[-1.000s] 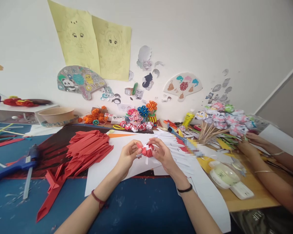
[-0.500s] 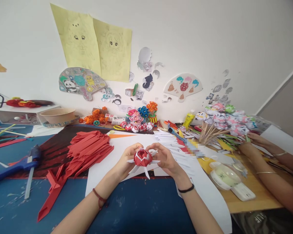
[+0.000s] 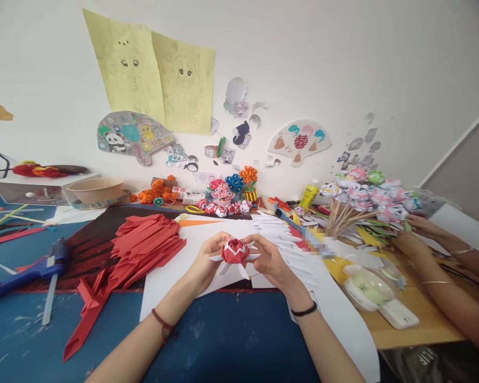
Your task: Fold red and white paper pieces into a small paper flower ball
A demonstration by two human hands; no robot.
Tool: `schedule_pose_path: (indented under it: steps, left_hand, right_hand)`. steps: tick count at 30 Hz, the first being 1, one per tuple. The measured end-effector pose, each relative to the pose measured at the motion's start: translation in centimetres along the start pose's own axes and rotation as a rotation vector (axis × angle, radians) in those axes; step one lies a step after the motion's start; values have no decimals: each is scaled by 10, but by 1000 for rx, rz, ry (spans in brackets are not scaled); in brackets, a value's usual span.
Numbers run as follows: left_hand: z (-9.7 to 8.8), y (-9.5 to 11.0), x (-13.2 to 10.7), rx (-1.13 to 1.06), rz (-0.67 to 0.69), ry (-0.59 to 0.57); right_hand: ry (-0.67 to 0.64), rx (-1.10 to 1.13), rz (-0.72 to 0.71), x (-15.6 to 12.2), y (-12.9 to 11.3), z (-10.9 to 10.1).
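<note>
Between my two hands is a folded paper flower (image 3: 235, 251), red with white edging and white strips sticking out below and to the sides. My left hand (image 3: 208, 259) pinches it from the left, thumb and fingers at its side and back. On the other side my right hand (image 3: 269, 260) has its fingers curled on the flower's right strips. Under the hands lies a white paper sheet (image 3: 163, 287). To the left is a heap of red folded paper strips (image 3: 146, 247); white paper strips (image 3: 277, 234) lie in rows just beyond my right hand.
A blue glue gun (image 3: 43, 268) lies at the left. Finished paper flowers (image 3: 223, 208) line the wall. At the right are a bunch of stemmed paper flowers (image 3: 363, 197), a clear-lidded container (image 3: 367, 290) and a co-worker's hands (image 3: 413, 244).
The flower has tipped and turned a little in my hands, so its side strips now point more downward. The co-worker's hands have shifted slightly.
</note>
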State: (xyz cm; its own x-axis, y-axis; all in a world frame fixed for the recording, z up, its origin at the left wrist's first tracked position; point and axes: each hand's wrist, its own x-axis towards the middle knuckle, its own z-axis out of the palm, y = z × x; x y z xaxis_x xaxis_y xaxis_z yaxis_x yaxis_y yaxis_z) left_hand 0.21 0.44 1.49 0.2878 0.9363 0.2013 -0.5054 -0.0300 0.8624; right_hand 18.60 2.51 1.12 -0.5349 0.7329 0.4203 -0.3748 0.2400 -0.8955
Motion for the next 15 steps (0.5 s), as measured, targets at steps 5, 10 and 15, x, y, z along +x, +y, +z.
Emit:
schedule_pose_path:
  steps: [5, 10, 15]
  left_hand:
    - [-6, -1, 3, 123, 13, 118]
    - [-10, 7, 7, 109, -24, 234]
    - [-13, 4, 6, 176, -28, 242]
  right_hand:
    - [214, -136, -55, 3, 7, -1]
    - [310, -368, -214, 2, 5, 1]
    - [344, -744, -381, -2, 5, 8]
